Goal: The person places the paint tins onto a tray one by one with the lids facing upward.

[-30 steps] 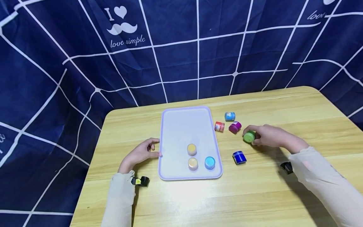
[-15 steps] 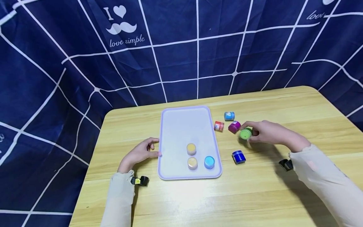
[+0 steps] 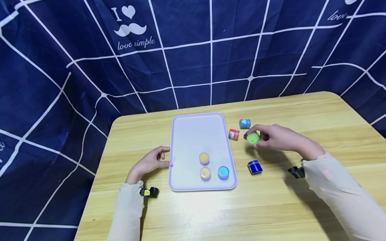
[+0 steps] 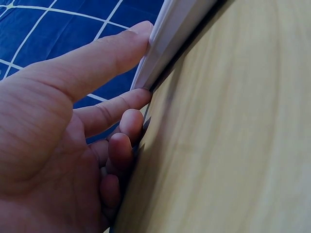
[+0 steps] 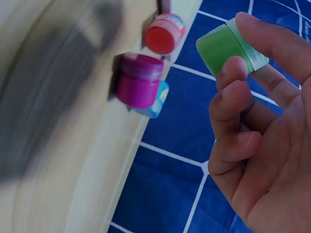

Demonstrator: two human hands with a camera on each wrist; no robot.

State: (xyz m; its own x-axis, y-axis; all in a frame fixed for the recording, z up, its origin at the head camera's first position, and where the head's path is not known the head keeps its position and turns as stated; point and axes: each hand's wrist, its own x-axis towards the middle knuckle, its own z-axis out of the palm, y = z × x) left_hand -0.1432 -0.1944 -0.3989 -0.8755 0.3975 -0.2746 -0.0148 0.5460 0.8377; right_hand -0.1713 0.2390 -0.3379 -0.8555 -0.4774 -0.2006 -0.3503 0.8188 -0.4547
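Note:
My right hand [image 3: 277, 138] holds a small green paint jar [image 3: 252, 138] between thumb and fingers, off the table. In the right wrist view, the jar [image 5: 228, 48] is tilted, with a clear ribbed lid. Behind it a magenta jar [image 5: 140, 80] lies on the table, mostly hidden in the head view. My left hand [image 3: 150, 163] rests at the left edge of a pale lilac tray [image 3: 193, 129]. Its thumb and index finger touch the tray's side [image 4: 163, 46] at separate spots. On the tray stand a yellow jar [image 3: 204, 158], a cream jar [image 3: 205, 173] and a light blue jar [image 3: 223, 172].
Right of the tray, a red jar [image 3: 233, 134] and a blue jar [image 3: 245, 123] lie on their sides. A dark blue jar [image 3: 255, 167] lies nearer the front. Behind the wooden table [image 3: 144, 130] hangs a dark blue curtain [image 3: 187, 67] with white lines.
My right hand has lifted the green jar and carried it left toward the tray, now in front of the magenta jar. My left hand has stayed at the tray edge.

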